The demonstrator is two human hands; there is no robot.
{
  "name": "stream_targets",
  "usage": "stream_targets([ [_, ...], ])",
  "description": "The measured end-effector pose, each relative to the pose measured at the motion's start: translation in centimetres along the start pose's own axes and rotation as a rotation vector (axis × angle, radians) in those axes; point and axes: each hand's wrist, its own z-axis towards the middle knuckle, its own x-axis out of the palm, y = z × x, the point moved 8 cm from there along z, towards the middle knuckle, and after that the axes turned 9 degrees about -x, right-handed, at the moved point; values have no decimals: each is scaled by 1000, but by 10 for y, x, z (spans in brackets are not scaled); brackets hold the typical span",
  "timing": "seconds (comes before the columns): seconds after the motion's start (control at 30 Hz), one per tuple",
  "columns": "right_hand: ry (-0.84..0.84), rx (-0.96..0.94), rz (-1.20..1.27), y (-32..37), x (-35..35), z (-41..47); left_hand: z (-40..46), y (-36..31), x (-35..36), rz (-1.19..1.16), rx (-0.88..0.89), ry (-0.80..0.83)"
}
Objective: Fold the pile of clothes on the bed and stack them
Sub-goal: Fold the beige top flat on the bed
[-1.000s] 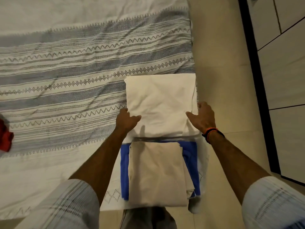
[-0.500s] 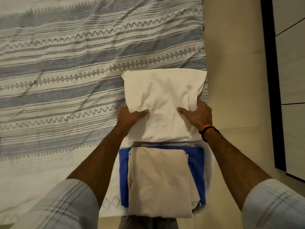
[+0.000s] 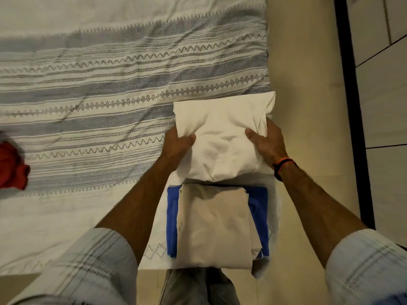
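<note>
Two hands (image 3: 176, 144) (image 3: 267, 143), one white garment (image 3: 222, 137), seemingly lifted

We are in a bedroom of a home. A bed (image 3: 220, 29) under a woven bedspread (image 3: 110, 89) with grey-blue stripes and zigzag bands fills the view from nine to twelve o'clock. Folded clothes (image 3: 215, 225) lie stacked at its near edge, at six o'clock. At three o'clock we see pale floor tiles (image 3: 383, 106) beside a dark strip (image 3: 350, 106).
</note>
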Motion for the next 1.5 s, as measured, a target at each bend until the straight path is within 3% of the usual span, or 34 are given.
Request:
stream_targets([
  [0.2,-14,-76,99,26,-14,-69,-71,12,-28,-28,31,-19],
  [0.47,27,-51,143,-6,-11,-163,-150,76,-46,-62,63,40],
  [0.77,16,-5,189,-39,-10,-220,-180,134,-49,-153,-5,69],
  [0.83,14,52,93,-55,-7,-225,-177,153,-50,-81,-47,57],
  [0.93,117,215,-434,-83,-3,-238,-169,186,-53,326,-204,-17],
  [1.0,158,169,-695,-80,1,-245,-168,192,-51,552,-178,-85],
  [1.17,323,-136,-664,-61,46,-251,-173,176,-10,741,150,46],
  [1.3,466,-138,-758,-69,74,-253,-170,184,20,908,202,171],
  [1.5,482,-157,-869,-87,85,-250,-160,201,31,1009,165,205],
])
